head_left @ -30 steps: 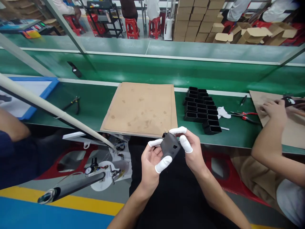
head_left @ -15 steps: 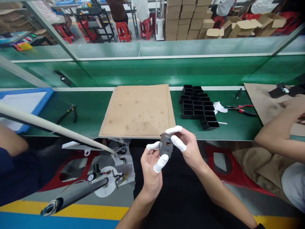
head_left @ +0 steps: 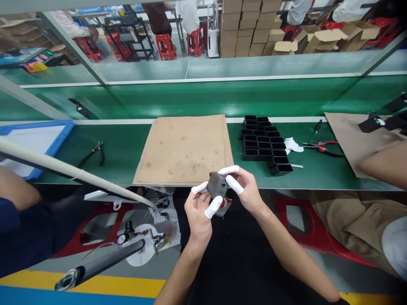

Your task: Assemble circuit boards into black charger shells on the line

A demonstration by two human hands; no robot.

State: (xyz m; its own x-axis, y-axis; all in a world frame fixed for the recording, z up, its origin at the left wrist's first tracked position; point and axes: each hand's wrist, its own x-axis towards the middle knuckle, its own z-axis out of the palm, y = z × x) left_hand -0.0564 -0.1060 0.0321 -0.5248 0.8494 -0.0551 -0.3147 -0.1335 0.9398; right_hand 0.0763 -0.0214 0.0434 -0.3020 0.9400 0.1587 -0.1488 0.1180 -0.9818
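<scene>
The left hand and right hand pinch a black box just off the bench's near edge; seemingly an inspection; any turn calls for steady fingertips.

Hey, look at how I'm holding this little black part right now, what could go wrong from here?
1. The black part is pinched only by capped fingertips of the left hand and right hand, out past the edge of the green bench. A slip would likely drop it to the floor, not onto the cardboard sheet.
2. The black housings sit near that edge. A quick reach could knock one off.
</scene>
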